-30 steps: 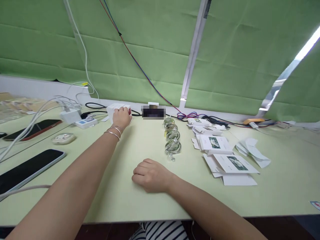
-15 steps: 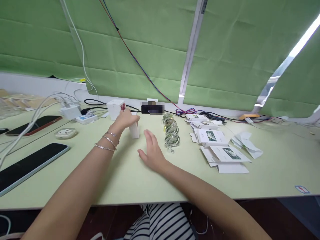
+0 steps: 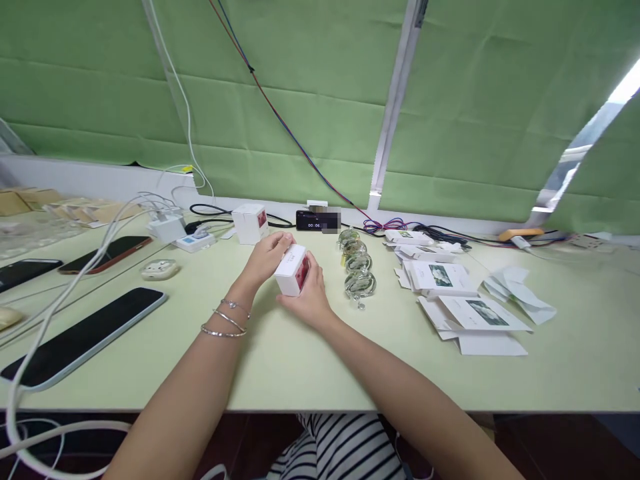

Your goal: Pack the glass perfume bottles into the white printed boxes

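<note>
Between my two hands is a small white box [image 3: 289, 272] with a red picture on its right side. My left hand [image 3: 267, 259] grips its left side, fingers toward the far edge. Around the right side and lower corner wraps my right hand [image 3: 311, 297]. A similar white box [image 3: 250, 224] stands behind, near the wall. To the right of my hands, a row of several clear glass items [image 3: 360, 285] runs away from me; their exact kind I cannot make out. Farther right lie opened, flattened white boxes [image 3: 473, 315] with green-and-white pictures.
A large phone [image 3: 85, 337], a second phone [image 3: 107, 255] and a white earphone case [image 3: 160, 269] lie on the left, with white cables over them. At the back stands a timer display [image 3: 315, 222]. Crumpled white paper [image 3: 520, 293] rests at the right.
My left hand has brought the white box nearer and tilted it. My right hand, open and apart from it before, now holds its right side. The view has shifted slightly left.
</note>
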`<state>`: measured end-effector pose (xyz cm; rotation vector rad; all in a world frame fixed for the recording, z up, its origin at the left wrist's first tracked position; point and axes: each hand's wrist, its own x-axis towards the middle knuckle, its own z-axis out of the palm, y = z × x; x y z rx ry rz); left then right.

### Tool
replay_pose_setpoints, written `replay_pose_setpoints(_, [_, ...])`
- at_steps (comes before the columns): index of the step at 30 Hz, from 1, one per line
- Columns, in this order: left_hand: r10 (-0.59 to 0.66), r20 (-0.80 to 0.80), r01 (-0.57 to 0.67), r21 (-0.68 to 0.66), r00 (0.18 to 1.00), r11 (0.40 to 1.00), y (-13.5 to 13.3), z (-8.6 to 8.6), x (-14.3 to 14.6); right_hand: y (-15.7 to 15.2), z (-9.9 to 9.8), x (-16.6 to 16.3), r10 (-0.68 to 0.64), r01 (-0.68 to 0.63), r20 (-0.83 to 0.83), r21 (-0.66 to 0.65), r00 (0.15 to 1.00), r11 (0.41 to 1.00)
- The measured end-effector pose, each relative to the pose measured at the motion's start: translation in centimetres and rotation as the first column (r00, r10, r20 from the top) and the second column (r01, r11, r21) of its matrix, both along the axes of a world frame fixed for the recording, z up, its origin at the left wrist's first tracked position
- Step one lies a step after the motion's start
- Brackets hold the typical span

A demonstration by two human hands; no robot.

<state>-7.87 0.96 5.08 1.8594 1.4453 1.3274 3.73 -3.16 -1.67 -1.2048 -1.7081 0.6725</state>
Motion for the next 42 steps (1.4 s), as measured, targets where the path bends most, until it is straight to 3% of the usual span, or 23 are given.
replay_pose_setpoints(4, [-0.14,0.218,0.137,0.029,0.966,0.99,-0.3,-0.1,0.5,0.3,-0.3,0.0,0.021,-0.021,-0.047,0.006,0.999,1.0])
replay_pose_setpoints(6, [-0.235,0.199,0.23,0.048,0.951,0.972,-0.8,0.0,0.8,0.7,-0.5,0.1,0.022,-0.023,-0.1,-0.016,0.995,1.0])
replay_pose_setpoints(8, [-0.276,0.082,0.269,0.087,0.958,0.959,-1.2,0.1,0.9,1.1,-0.7,0.2,0.048,-0.054,-0.147,-0.036,0.988,0.998])
replay_pose_setpoints(12, [-0.222,-0.231,0.279,0.256,0.947,0.925,-1.6,0.2,0.5,1.3,-0.7,0.3,0.074,-0.082,-0.197,-0.032,0.978,0.996])
replay_pose_setpoints(15, [-0.158,-0.379,0.281,0.295,0.912,0.913,-1.5,0.1,0.2,1.1,-0.3,0.6,0.06,-0.068,-0.199,-0.033,0.978,0.997])
replay_pose_setpoints(20, [-0.053,-0.474,0.207,0.28,0.879,0.937,-1.1,-0.6,-0.2,0.7,0.4,1.1,0.007,-0.016,-0.184,-0.05,0.983,0.999])
replay_pose_setpoints(25, [0.015,-0.486,0.196,0.379,0.874,0.904,-0.7,-1.0,-0.5,0.6,0.3,1.1,0.038,-0.045,-0.165,-0.037,0.986,0.998])
replay_pose_setpoints(28, [0.029,-0.479,0.158,0.347,0.877,0.925,-0.6,-0.8,-0.7,0.5,0.1,0.9,0.064,-0.063,-0.137,0.012,0.989,0.998])
replay_pose_setpoints(32, [0.07,-0.324,0.022,0.274,0.943,0.962,-0.8,-0.4,-1.1,0.4,-0.1,0.8,0.055,-0.055,-0.15,0.003,0.987,0.998])
replay_pose_setpoints(35, [0.028,-0.319,0.041,0.207,0.947,0.978,-1.3,0.3,-1.5,0.5,0.0,0.9,0.023,-0.025,-0.149,-0.011,0.989,1.0])
replay_pose_setpoints(38, [0.003,-0.366,0.042,0.115,0.931,0.993,-2.0,1.2,-1.8,0.4,-0.1,0.9,0.057,-0.05,-0.072,0.092,0.996,0.994])
replay_pose_setpoints(42, [-0.143,-0.42,0.094,-0.137,0.896,0.986,-2.3,1.5,-2.6,0.3,-0.2,0.8,0.053,-0.076,0.149,0.151,0.987,0.986])
